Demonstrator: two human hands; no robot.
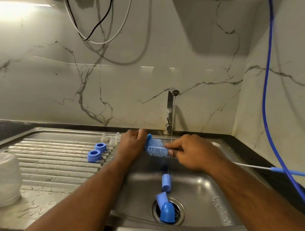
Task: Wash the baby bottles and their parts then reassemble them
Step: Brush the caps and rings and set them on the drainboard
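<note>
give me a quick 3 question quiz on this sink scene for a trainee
1. How many blue plastic screw rings lie on the ribbed steel drainboard?
2. True or false: the right hand holds the blue bristled bottle brush while the left hand grips a blue plastic part at its tip.
3. Where do the blue plastic dome caps lie? A) in the steel sink basin B) on the drainboard C) on the black counter

Key: 1. two; 2. true; 3. A
</note>
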